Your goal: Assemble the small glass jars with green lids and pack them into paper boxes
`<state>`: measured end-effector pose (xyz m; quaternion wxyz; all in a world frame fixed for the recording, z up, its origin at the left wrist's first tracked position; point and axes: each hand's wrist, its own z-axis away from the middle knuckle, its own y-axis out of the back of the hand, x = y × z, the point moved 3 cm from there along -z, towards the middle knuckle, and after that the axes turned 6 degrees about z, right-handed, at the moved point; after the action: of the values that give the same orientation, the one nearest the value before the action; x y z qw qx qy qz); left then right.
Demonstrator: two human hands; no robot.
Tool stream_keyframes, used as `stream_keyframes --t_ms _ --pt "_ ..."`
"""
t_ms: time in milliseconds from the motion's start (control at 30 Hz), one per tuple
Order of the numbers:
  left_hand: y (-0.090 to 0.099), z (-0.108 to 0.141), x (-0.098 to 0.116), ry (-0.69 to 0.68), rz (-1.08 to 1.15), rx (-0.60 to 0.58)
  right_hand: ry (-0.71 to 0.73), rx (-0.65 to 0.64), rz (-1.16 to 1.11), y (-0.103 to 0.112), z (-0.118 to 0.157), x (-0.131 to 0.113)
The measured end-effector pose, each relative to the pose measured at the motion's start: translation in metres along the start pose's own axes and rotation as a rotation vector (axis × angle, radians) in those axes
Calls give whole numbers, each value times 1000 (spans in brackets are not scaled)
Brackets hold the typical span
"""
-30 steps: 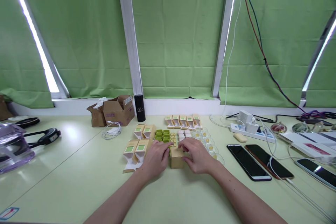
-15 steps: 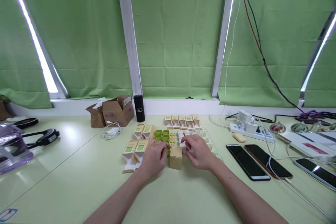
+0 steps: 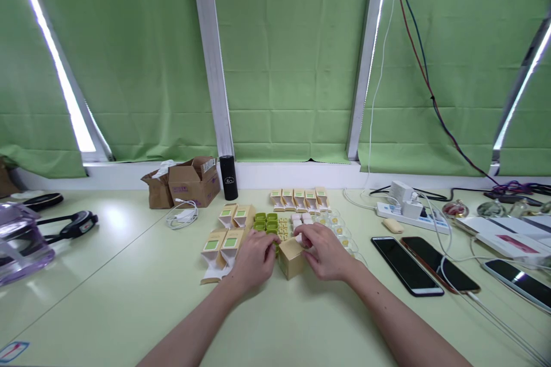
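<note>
The small tan box [image 3: 291, 258] is now turned so that a corner faces you; half a second ago it stood nearly square to you. That suggests you are adjusting how it sits, not putting it aside. It sits midway across the worktop [image 3: 129, 309], nearer you than the rows. Your right hand [image 3: 325, 251] grips its right side between thumb and fingers. Your left hand [image 3: 255, 253] is curled at its left side; you cannot tell whether that grip closes on anything.

Count outward: one tan box; four open cartons [image 3: 231, 242] on the left; five in the back row [image 3: 299, 199], toward the worktop's far edge. At least four green cups [image 3: 272, 225] show, but your hand hides others. The yellow pieces [image 3: 283, 230], pale pink blocks [image 3: 297, 218] and clear cups [image 3: 341, 231] are too small or covered to count. Three phones [image 3: 407, 266] lie toward the right edge.
</note>
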<state>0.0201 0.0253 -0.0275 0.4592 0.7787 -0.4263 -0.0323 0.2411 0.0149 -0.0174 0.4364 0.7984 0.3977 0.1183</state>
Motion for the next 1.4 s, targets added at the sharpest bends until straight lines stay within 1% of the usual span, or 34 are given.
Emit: stream_keyframes --t_ms 400,467,600,700,833,1000,1200,1333,1400 --pt "3 3 6 -164 47 43 -91 18 218 -14 0 12" --pt "4 3 5 -156 58 67 -116 27 258 -15 0 15" --pt "5 2 5 -86 45 134 -192 87 333 -15 0 20" --pt "8 1 10 -54 34 127 -244 143 348 -13 0 22" --pt "13 -4 23 -60 22 47 -276 201 353 -9 0 20" --pt "9 -8 38 -43 7 -143 -287 240 348 -6 -1 17" --pt "2 -17 47 -65 -70 -289 -318 260 362 -7 0 18" --pt "4 -31 51 -99 -111 -397 -315 274 368 -8 0 19" --pt "7 -39 51 -94 -110 -445 -315 281 370 -8 0 19"
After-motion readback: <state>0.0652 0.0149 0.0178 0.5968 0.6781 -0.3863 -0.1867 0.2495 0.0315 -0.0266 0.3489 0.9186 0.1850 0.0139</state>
